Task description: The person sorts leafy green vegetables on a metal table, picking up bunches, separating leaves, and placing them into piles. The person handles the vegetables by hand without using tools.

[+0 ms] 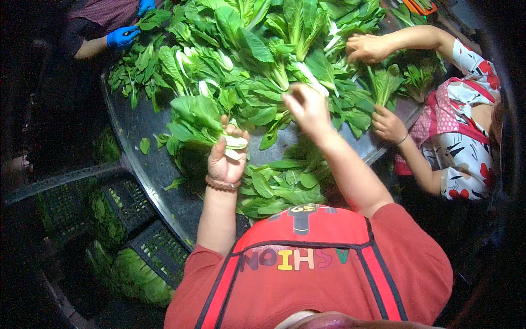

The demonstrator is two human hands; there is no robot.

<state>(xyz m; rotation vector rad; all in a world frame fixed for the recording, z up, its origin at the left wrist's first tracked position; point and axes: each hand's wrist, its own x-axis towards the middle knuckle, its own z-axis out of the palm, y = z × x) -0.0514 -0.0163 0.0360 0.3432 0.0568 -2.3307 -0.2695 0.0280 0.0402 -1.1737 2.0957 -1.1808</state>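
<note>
My left hand is closed around the pale stems of a leafy green cabbage, its broad leaves fanning out to the left above the metal table. A beaded bracelet circles that wrist. My right hand is over the front of the big heap of leafy greens, fingers bent with a gap at the thumb and nothing visible in them. A white-stemmed green lies just beyond its fingertips. Closer to my red apron, a smaller pile of loose leaves rests on the table.
At the right, a co-worker's hands handle a bunch of greens. A person's blue-gloved hand holds leaves at the far left. Black slatted crates with greens stand below the table's left edge. An orange-rimmed container is at the far right.
</note>
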